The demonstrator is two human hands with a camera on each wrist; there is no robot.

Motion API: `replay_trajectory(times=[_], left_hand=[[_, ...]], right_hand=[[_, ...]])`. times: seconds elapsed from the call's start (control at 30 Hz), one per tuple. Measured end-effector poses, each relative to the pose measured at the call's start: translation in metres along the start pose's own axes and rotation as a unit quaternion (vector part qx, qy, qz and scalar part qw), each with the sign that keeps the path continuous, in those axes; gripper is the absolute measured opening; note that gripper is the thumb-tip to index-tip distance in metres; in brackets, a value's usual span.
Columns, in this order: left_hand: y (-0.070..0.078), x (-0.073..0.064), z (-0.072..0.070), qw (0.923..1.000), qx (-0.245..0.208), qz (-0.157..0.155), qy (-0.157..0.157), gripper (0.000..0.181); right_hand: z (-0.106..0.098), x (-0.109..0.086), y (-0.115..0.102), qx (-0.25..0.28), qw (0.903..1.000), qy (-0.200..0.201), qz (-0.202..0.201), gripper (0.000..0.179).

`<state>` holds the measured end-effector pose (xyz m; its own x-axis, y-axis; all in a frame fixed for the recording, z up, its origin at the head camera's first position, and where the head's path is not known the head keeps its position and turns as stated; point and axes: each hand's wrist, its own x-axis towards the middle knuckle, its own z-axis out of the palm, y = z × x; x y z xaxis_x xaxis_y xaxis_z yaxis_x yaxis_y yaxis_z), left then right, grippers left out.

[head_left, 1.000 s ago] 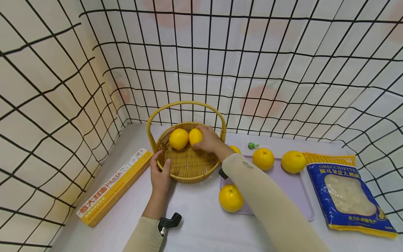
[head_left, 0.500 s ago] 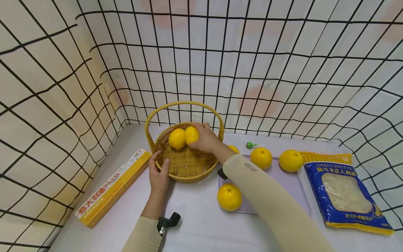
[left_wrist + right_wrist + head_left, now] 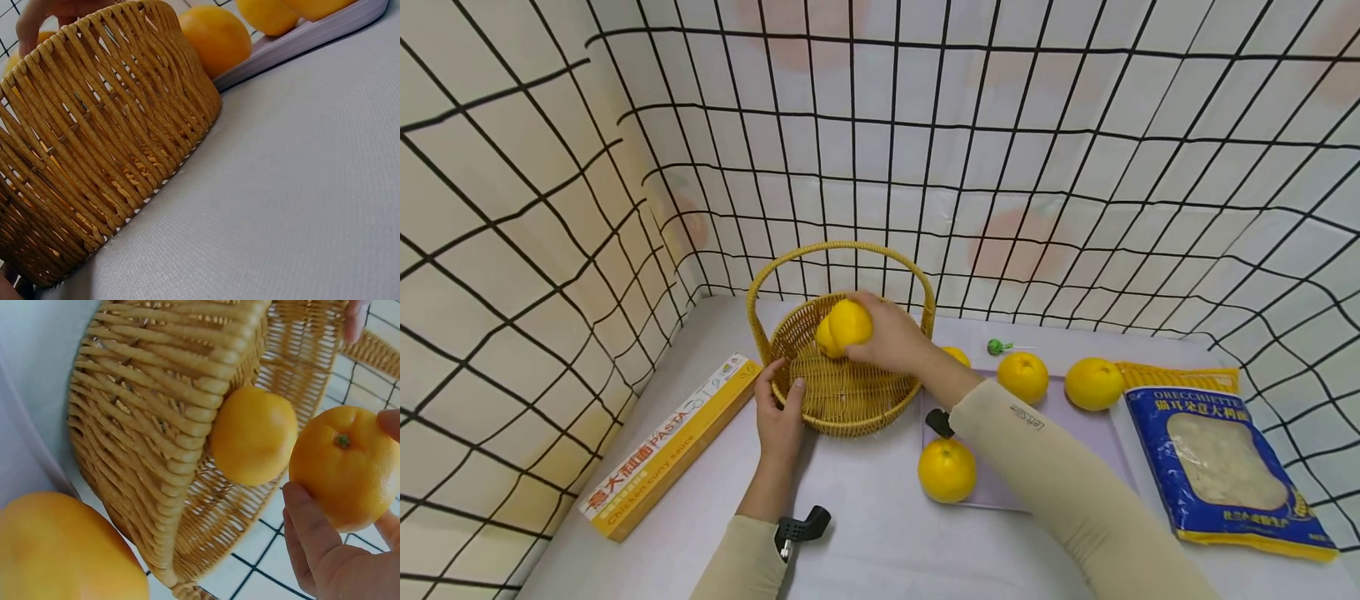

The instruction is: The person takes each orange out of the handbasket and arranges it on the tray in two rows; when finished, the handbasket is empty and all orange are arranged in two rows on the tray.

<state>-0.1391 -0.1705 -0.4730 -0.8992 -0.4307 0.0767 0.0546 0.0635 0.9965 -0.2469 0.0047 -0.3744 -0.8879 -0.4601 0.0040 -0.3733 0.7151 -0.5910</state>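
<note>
My right hand (image 3: 891, 333) holds an orange (image 3: 345, 467) between thumb and fingers, above the wicker basket (image 3: 842, 404). A second orange (image 3: 253, 435) lies inside the basket; in the head view the held one partly covers it. My left hand (image 3: 781, 417) grips the basket's near left rim, its thumb and fingers spread along the edge. From the left wrist view the basket's woven side (image 3: 119, 125) hides most of what is inside. The arched handle (image 3: 842, 245) stands upright over the basket.
Right of the basket, a lilac tray (image 3: 1097, 442) bears several oranges, one (image 3: 947, 471) at its near left corner. A green-headed lollipop (image 3: 996, 347) lies behind it. A blue pasta bag (image 3: 1225, 467) is at right, a long pasta box (image 3: 670, 450) at left. Black netting (image 3: 887, 175) stands behind.
The orange in my right hand has risen from beside the other orange and moved left, partly in front of it. My left hand stays on the basket rim.
</note>
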Motion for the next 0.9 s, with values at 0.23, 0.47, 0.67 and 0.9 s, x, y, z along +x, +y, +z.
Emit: replay_trajectory(times=[0.23, 0.47, 0.67, 0.9], left_hand=[[0.001, -0.001, 0.001, 1.0000, 0.004, -0.007, 0.002, 0.047], [0.003, -0.001, 0.001, 0.9999, 0.010, -0.005, 0.000, 0.047], [0.000, 0.000, 0.000, 0.9999, 0.009, -0.007, -0.002, 0.048], [0.003, -0.002, 0.000, 0.9999, 0.004, -0.013, -0.002, 0.048]], right_hand=[[-0.008, -0.016, -0.007, -0.009, 0.9989, -0.013, -0.045, 0.083], [-0.020, -0.035, -0.015, 0.013, 0.9981, -0.024, -0.055, 0.083], [-0.032, -0.054, -0.019, 0.048, 0.9977, -0.033, -0.035, 0.082], [-0.043, -0.072, -0.015, 0.073, 0.9951, -0.029, -0.061, 0.080]])
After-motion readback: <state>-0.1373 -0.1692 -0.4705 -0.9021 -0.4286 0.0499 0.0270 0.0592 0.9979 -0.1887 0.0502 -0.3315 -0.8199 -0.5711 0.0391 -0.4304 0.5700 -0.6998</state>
